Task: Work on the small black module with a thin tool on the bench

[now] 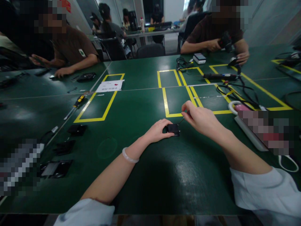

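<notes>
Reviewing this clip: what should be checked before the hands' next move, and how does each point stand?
1. Left hand gripping the black block: ok, fingers and thumb are on it.
2. Right hand holding the thin dark tool: ok, pinched at its upper end.
3. Tool tip touching the block: cannot tell, too small.
4. Bracelet clear of the block: ok, it sits back along the left arm.
5. Yellow-and-black screwdriver clear of both hands: ok, lying off to the left.
</notes>
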The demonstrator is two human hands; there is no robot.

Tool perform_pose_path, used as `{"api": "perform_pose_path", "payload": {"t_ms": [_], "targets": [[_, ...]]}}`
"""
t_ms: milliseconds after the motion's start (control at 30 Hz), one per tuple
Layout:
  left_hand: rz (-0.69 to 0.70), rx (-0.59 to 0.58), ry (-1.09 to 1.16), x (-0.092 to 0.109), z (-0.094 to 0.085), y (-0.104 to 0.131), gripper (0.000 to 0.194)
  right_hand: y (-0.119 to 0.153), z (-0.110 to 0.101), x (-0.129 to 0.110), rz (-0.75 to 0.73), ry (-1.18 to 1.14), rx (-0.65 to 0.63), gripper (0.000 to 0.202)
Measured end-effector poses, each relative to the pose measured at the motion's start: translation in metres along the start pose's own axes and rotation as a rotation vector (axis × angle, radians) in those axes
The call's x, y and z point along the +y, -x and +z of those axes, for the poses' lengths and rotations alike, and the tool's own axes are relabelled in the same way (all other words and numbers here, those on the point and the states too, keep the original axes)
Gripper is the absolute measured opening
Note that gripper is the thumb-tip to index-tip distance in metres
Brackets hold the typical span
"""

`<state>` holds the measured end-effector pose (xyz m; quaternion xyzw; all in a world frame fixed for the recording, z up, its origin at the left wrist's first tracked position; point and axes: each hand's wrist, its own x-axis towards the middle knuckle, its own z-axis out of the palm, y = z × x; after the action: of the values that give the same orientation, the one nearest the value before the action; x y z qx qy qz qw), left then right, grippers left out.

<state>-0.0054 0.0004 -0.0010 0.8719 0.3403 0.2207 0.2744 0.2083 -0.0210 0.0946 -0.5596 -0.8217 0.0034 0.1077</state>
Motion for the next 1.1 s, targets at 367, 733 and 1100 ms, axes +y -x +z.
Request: {"api": "perform_pose_path", "payload": {"t_ms": [367, 733, 1100], "targets": [[-0.029, -0.010, -0.040, 0.0003, 0.0011, 0.0002, 0.041, -0.0008, -0.0006, 0.0019, 0.003, -0.023, -0.025, 0.029], [-0.037, -0.015, -0.046, 0.0019, -0.0002, -0.0002, 0.041, -0.0003, -0.0041, -0.0008, 0.006, 0.010, -0.037, 0.031], [-0.020, -0.006, -0.042, 0.0019, 0.0004, 0.0003, 0.040, 0.0014, -0.0037, -0.0030, -0.018, -0.077, -0.016, 0.023]]}}
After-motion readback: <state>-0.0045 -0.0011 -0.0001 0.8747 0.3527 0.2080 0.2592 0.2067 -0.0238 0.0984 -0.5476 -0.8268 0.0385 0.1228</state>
